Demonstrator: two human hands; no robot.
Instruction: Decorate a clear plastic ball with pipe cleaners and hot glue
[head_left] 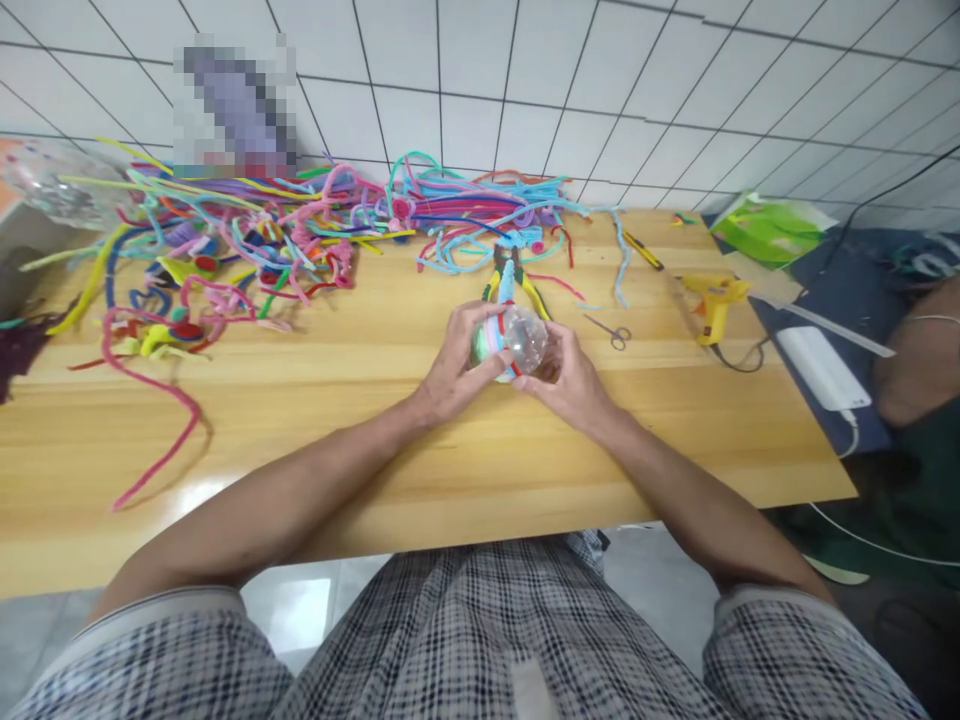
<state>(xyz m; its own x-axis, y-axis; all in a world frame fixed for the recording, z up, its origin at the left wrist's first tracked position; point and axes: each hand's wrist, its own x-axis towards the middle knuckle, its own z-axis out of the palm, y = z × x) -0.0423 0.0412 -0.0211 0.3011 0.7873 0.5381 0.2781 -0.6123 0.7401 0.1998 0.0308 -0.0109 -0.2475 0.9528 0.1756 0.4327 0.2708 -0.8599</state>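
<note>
Above the middle of the wooden table, a clear plastic ball (526, 340) is held between my two hands. Bands of red, white and light blue pipe cleaner go around it, and its left part looks green. My left hand (456, 365) is closed on the left side, with the thumb across the bands. From the right, my right hand (568, 378) grips the clear side with its thumb low at the front; some of its fingers are hidden behind the ball. Just beyond it lie yellow-and-black pliers (535, 292); a light blue fuzzy piece (507, 280) sticks up in front of them.
Heaps of coloured pipe cleaners (480, 212) line the tiled wall (480, 50). Small scissors (618, 338), a utility knife (643, 250) and a yellow glue gun (709, 300) with a cord lie to the right. Beyond are a white power strip (823, 368) and another person's arm (919, 350).
</note>
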